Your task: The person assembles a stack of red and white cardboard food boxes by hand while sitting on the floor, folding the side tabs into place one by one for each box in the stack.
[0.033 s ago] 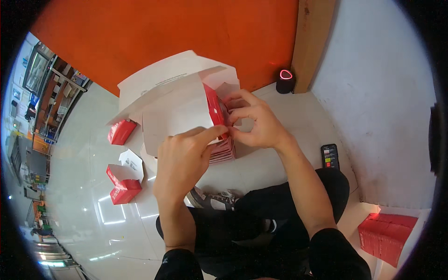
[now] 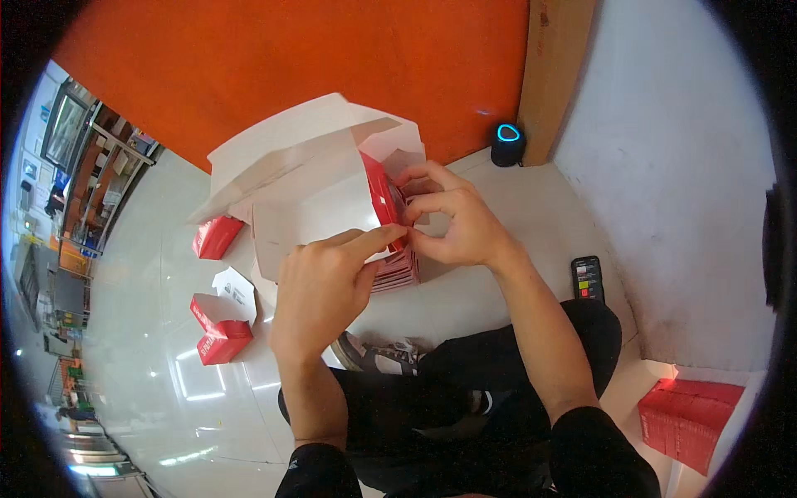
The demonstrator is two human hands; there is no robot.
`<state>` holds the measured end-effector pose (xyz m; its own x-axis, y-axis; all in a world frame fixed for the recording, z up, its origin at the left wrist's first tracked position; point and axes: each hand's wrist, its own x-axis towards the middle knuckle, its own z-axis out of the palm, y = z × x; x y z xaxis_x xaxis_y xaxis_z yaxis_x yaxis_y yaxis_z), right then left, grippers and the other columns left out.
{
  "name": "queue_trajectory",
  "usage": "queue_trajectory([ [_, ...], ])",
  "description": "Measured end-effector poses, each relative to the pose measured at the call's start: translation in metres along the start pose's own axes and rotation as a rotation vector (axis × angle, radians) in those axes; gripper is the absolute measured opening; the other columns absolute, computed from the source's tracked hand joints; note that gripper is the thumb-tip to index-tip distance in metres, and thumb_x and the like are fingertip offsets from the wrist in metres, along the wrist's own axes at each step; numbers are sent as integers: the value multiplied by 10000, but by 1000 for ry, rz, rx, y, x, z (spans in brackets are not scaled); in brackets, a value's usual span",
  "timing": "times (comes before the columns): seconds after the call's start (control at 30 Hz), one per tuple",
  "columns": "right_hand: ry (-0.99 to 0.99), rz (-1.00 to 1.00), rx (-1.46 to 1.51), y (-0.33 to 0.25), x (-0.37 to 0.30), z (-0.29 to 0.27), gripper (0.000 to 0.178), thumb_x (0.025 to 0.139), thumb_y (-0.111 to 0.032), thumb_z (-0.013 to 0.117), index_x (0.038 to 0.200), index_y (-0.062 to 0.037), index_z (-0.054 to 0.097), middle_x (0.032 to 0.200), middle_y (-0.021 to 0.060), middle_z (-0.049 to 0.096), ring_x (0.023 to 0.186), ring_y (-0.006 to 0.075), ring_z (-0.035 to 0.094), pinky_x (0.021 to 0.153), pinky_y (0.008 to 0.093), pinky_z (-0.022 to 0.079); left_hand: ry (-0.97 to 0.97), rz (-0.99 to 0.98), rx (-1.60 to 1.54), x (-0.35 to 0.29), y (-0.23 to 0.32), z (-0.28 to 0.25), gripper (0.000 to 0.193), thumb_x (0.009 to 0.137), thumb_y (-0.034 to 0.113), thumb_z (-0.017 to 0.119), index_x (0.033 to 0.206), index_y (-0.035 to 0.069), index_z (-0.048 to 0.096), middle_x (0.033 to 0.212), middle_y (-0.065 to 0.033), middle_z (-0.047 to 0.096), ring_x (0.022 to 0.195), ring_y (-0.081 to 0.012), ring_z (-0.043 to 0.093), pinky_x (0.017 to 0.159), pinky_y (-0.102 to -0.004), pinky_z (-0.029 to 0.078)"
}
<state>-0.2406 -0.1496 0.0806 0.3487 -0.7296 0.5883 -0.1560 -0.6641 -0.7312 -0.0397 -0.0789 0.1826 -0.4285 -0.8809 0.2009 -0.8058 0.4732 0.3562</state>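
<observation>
A large folding carton point(image 2: 320, 199), white inside and red outside, stands partly folded in front of me with its broad white lid flap point(image 2: 274, 141) raised at the back. My left hand point(image 2: 328, 278) is closed on the carton's near right corner, thumb and forefinger pinching its edge. From the right, my right hand point(image 2: 457, 216) pinches the red side wall point(image 2: 382, 199) near the same corner, its other fingers curled against the outside. Beneath the carton lies a stack of flat red-edged cartons point(image 2: 397, 276).
Two small red boxes stand on the tiled floor at left, one closed point(image 2: 217, 238) and one with its flap up point(image 2: 222, 328). A round black speaker point(image 2: 508, 145) is by the wooden post. A phone point(image 2: 587, 278) and a red package point(image 2: 691, 423) lie at right.
The carton's white panel has shifted, so more of its inside shows. The speaker's light ring has turned from pink-red to blue. Both hands keep nearly the same grip.
</observation>
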Motion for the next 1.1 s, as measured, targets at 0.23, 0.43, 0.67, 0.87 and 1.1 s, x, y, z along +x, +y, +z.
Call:
queue_trajectory([
  [0.23, -28, 59, -104, -10, 3, -2, 177, 727, -130, 750, 840, 5, 743, 1212, 165, 632, 997, 318, 692, 887, 387, 565, 81, 133, 218, 42, -13, -23, 349, 890, -53, 638, 1171, 112, 763, 1225, -113, 701, 1025, -265, 715, 811, -367, 604],
  [0.43, 97, -24, -261, -16, 8, 12, 161, 784, -132, 704, 852, 8, 745, 1184, 155, 653, 860, 324, 709, 814, 421, 586, 80, 445, 591, 66, -28, -30, 214, 819, 30, 717, 1013, 105, 768, 1163, -88, 714, 1035, -278, 702, 847, -395, 598],
  [0.67, 105, -41, -439, -26, 8, 27, 140, 805, -129, 700, 842, 1, 738, 1136, 151, 673, 905, 327, 711, 800, 442, 595, -39, 576, 534, 63, -38, -34, 206, 749, 12, 725, 953, 40, 741, 1042, -75, 750, 1021, -288, 697, 857, -377, 597],
  [0.87, 120, -49, -516, -34, 6, 35, 135, 803, -113, 698, 833, 15, 730, 1128, 156, 664, 935, 318, 707, 813, 437, 597, -72, 603, 532, 58, -35, -38, 178, 764, 6, 706, 933, 58, 733, 989, -50, 750, 985, -249, 687, 818, -369, 600],
  [1.1, 121, 44, -484, -32, 4, 44, 144, 814, -95, 690, 856, 40, 720, 1119, 168, 658, 916, 342, 703, 813, 437, 596, -148, 564, 478, 69, -34, -38, 108, 775, 5, 713, 875, 46, 723, 924, -74, 737, 907, -273, 688, 796, -387, 584],
])
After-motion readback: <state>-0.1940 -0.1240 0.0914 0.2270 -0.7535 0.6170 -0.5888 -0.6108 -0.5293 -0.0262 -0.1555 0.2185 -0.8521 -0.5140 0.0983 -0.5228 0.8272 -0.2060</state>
